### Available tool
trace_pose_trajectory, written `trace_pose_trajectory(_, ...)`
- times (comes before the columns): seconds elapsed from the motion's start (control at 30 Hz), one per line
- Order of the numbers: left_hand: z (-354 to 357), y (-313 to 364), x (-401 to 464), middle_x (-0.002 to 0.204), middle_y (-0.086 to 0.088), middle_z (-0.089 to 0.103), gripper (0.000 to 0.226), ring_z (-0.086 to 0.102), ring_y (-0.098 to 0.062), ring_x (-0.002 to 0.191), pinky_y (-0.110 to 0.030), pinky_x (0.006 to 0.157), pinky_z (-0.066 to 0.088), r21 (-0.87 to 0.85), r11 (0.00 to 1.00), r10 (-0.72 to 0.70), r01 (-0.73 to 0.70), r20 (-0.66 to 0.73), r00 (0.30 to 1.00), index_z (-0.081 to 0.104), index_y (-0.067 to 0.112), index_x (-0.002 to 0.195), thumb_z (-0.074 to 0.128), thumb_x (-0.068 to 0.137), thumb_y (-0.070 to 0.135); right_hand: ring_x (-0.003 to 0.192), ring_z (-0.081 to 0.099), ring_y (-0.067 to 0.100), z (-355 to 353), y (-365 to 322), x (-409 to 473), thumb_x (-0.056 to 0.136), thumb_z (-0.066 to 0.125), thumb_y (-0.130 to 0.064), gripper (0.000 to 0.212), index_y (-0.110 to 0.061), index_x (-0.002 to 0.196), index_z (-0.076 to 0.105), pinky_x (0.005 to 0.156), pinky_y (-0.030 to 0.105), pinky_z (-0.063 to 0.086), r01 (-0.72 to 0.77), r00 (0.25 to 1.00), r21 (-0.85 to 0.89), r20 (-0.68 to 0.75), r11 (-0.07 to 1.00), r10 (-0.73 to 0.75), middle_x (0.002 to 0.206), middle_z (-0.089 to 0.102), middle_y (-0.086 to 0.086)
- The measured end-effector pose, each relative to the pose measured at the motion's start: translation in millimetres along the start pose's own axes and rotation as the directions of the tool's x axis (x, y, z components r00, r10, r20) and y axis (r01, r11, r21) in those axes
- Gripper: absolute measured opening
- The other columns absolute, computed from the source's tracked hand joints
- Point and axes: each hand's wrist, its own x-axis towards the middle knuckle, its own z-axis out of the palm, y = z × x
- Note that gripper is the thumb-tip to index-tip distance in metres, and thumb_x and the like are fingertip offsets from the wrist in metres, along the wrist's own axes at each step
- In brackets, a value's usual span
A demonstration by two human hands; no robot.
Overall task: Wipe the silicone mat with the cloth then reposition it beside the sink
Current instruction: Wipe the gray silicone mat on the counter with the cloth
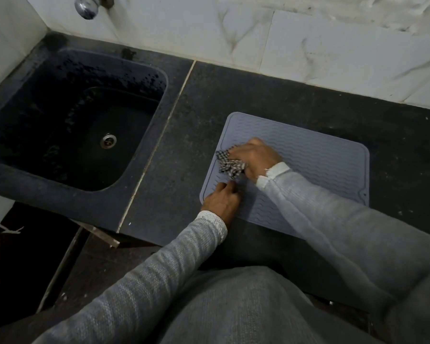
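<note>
A grey-blue silicone mat [315,160] with wavy ridges lies flat on the dark counter, to the right of the sink. My right hand [256,157] is closed on a crumpled black-and-white checked cloth [229,165] and presses it onto the mat's left part. My left hand [222,202] rests with its fingers flat on the mat's near left corner and holds nothing. Both arms wear grey knitted sleeves, and the right sleeve covers the mat's near edge.
A deep black sink [80,125] with a metal drain [108,141] sits at the left, wet on its back wall. A chrome tap [87,6] hangs above it. A pale joint line [159,142] splits the dark counter [184,157]. White marbled tiles [308,40] form the back wall.
</note>
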Motion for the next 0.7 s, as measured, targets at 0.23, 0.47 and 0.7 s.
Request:
trace_pose_trajectory(0.23, 3, -1, 0, 0.140, -0.001, 0.034, 0.039, 0.036, -0.026, 0.126, -0.045, 0.088, 0.045, -0.099, 0.994, -0.040, 0.045, 0.053, 0.998, 0.042, 0.017, 0.137, 0.039, 0.099, 0.024, 0.127, 0.039, 0.023, 29, 1, 8, 0.094, 0.049, -0.033, 0.041, -0.037, 0.135, 0.045, 0.108, 0.037, 0.034, 0.091, 0.961, -0.191, 0.275, 0.977, -0.036, 0.139, 0.039, 0.001)
trace_pose_trajectory(0.47, 2, 2, -4, 0.130, -0.007, 0.041, 0.036, 0.049, -0.036, 0.114, -0.046, 0.092, 0.043, -0.191, 0.974, -0.107, 0.124, 0.100, 0.989, 0.039, 0.021, 0.133, 0.035, 0.098, 0.024, 0.104, 0.056, 0.032, -4, 16, 1, 0.087, 0.060, -0.025, 0.030, -0.022, 0.117, 0.062, 0.091, 0.038, 0.048, -0.076, 0.925, -0.202, 0.351, 0.976, 0.144, 0.116, 0.054, 0.010)
trace_pose_trajectory(0.7, 3, 2, -4, 0.138, -0.006, 0.036, 0.040, 0.040, -0.032, 0.123, -0.048, 0.091, 0.046, -0.090, 0.994, -0.059, 0.065, 0.072, 0.996, 0.040, 0.016, 0.137, 0.040, 0.097, 0.019, 0.118, 0.048, 0.027, 18, -16, 23, 0.088, 0.052, -0.007, 0.041, -0.025, 0.124, 0.060, 0.098, 0.036, 0.041, -0.009, 0.981, 0.025, 0.192, 1.000, 0.004, 0.127, 0.054, 0.007)
